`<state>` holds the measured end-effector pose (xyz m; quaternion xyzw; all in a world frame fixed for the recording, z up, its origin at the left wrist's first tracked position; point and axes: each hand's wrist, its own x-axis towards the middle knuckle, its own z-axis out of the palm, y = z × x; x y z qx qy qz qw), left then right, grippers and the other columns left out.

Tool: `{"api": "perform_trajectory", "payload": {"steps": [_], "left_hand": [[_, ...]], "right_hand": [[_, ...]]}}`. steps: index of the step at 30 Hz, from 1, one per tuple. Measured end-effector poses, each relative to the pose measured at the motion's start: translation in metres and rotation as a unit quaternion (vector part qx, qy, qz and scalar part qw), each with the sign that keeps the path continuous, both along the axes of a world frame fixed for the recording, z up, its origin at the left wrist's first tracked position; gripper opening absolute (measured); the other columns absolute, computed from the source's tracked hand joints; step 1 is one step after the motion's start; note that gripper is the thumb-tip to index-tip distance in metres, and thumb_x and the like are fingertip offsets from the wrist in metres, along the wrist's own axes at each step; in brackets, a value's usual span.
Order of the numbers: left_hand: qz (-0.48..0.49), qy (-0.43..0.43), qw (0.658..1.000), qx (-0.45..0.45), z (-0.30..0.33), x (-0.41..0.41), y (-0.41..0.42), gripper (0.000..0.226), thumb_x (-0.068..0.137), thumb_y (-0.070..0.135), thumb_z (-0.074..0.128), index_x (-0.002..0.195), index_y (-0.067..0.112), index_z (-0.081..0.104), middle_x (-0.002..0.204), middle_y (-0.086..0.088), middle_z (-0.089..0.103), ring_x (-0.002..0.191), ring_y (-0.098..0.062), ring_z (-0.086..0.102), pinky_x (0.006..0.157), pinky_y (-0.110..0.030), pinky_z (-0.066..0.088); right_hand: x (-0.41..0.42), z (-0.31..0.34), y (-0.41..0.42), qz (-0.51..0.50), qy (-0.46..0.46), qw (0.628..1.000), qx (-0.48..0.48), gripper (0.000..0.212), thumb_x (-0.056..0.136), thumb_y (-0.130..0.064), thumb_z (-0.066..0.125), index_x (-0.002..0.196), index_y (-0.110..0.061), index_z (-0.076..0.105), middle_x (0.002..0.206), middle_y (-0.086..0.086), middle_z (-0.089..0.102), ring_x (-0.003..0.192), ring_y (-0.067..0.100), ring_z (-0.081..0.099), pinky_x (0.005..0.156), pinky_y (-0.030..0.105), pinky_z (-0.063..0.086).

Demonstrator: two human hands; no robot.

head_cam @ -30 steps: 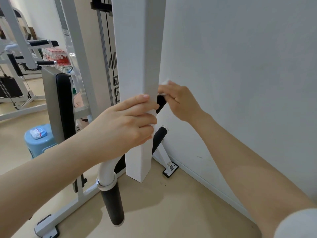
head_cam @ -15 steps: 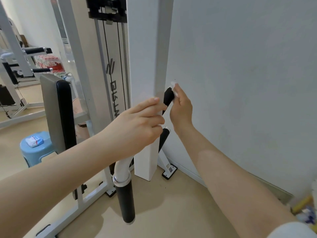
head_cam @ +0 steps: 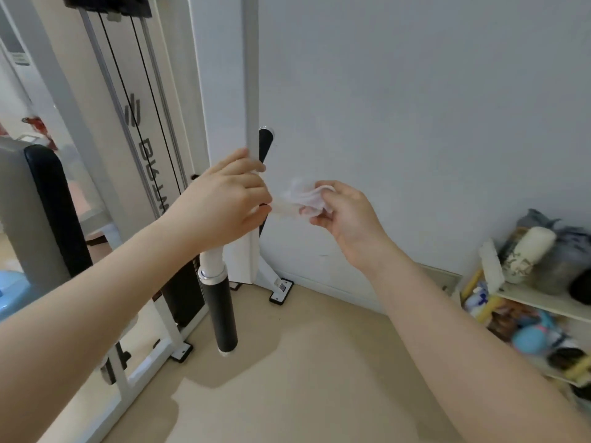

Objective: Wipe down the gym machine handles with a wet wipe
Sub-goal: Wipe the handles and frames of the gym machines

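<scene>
Hands at the machine: left hand (head_cam: 224,203) curled around the white bar above the near black handle (head_cam: 224,314), right hand (head_cam: 345,215) pinching a crumpled wet wipe (head_cam: 303,199) just beside the far black handle (head_cam: 264,145), near the wall (head_cam: 415,107).

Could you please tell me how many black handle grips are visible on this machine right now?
2. The lower grip hangs below the left hand; the upper grip sticks up behind the white post, partly hidden. Others may be out of view.
</scene>
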<state>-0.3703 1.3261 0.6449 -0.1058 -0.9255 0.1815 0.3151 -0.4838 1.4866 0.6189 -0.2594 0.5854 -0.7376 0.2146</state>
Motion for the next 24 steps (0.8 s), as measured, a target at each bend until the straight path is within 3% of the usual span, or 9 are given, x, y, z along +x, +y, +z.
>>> {"api": "perform_trajectory", "payload": {"steps": [3,6,8,11,13,16,18,21,24], "left_hand": [[-0.02,-0.059,0.982,0.179,-0.01,0.019,0.024,0.035,0.086,0.028,0.036,0.079,0.009,0.065,0.072,0.001,0.062,0.07,-0.015,0.058,0.08,-0.044,0.054],[-0.027,-0.099,0.933,0.344,-0.015,0.042,0.054,0.023,0.094,0.023,0.042,0.092,0.013,0.063,0.077,0.016,0.057,0.072,0.01,0.055,0.072,-0.007,0.045],[-0.033,-0.145,0.876,0.46,-0.021,0.061,0.071,0.025,0.095,0.031,0.042,0.098,0.016,0.061,0.085,0.017,0.063,0.083,0.015,0.056,0.077,-0.002,0.042],[-0.095,-0.207,0.735,0.639,-0.038,0.093,0.089,0.045,0.089,0.048,0.036,0.105,0.014,0.061,0.101,-0.003,0.067,0.095,-0.006,0.064,0.086,-0.02,0.051],[-0.106,-0.209,0.681,0.694,-0.054,0.121,0.096,0.046,0.083,0.05,0.046,0.108,0.014,0.06,0.106,-0.005,0.066,0.096,-0.012,0.065,0.087,-0.027,0.053],[-0.041,-0.191,0.686,0.701,-0.083,0.17,0.105,0.058,0.061,0.051,0.069,0.113,0.03,0.052,0.111,0.01,0.063,0.097,-0.01,0.065,0.087,-0.033,0.054],[0.007,-0.156,0.692,0.704,-0.1,0.204,0.111,0.06,0.065,0.04,0.078,0.115,0.031,0.047,0.11,0.01,0.06,0.091,-0.012,0.066,0.081,-0.032,0.056],[0.078,-0.107,0.735,0.665,-0.119,0.258,0.109,0.051,0.078,0.021,0.072,0.117,0.027,0.041,0.108,0.009,0.053,0.076,-0.014,0.061,0.071,-0.025,0.054],[0.124,-0.105,0.751,0.64,-0.134,0.315,0.089,0.041,0.085,0.011,0.062,0.119,0.024,0.045,0.11,0.009,0.049,0.081,-0.017,0.06,0.075,-0.028,0.054]], "right_hand": [[0.019,-0.01,0.045,0.023,0.004,1.0,0.009,0.024,0.095,-0.003,0.037,0.086,-0.009,0.058,0.059,-0.003,0.061,0.054,0.011,0.055,0.053,0.022,0.037],[0.049,-0.009,0.067,0.096,0.004,0.995,0.026,0.028,0.096,-0.002,0.034,0.085,-0.009,0.058,0.059,-0.004,0.061,0.052,0.011,0.052,0.051,0.02,0.037],[0.072,-0.01,0.072,0.117,0.03,0.991,0.054,0.027,0.097,-0.003,0.034,0.086,-0.009,0.058,0.061,-0.002,0.06,0.053,0.011,0.052,0.05,0.019,0.037],[0.107,-0.018,0.077,0.105,0.066,0.988,0.089,0.026,0.097,-0.004,0.036,0.084,-0.008,0.058,0.066,0.004,0.055,0.053,0.01,0.052,0.048,0.019,0.038],[0.132,-0.027,0.081,0.095,0.064,0.989,0.097,0.026,0.097,-0.005,0.039,0.08,-0.01,0.058,0.065,0.005,0.056,0.051,0.01,0.053,0.046,0.019,0.038],[0.172,-0.051,0.079,0.09,0.048,0.989,0.104,0.025,0.096,-0.006,0.043,0.079,-0.011,0.06,0.056,-0.004,0.06,0.044,0.006,0.053,0.042,0.017,0.039],[0.201,-0.069,0.07,0.098,0.031,0.987,0.123,0.026,0.096,-0.006,0.044,0.077,-0.013,0.061,0.053,-0.007,0.061,0.043,0.005,0.054,0.042,0.016,0.04],[0.25,-0.091,0.05,0.129,0.012,0.975,0.178,0.025,0.096,-0.009,0.044,0.078,-0.012,0.061,0.06,0.003,0.059,0.044,0.007,0.054,0.043,0.017,0.038],[0.295,-0.107,0.026,0.184,0.008,0.957,0.226,0.027,0.097,-0.008,0.041,0.078,-0.012,0.06,0.063,0.005,0.055,0.046,0.007,0.051,0.052,0.021,0.039]]}}
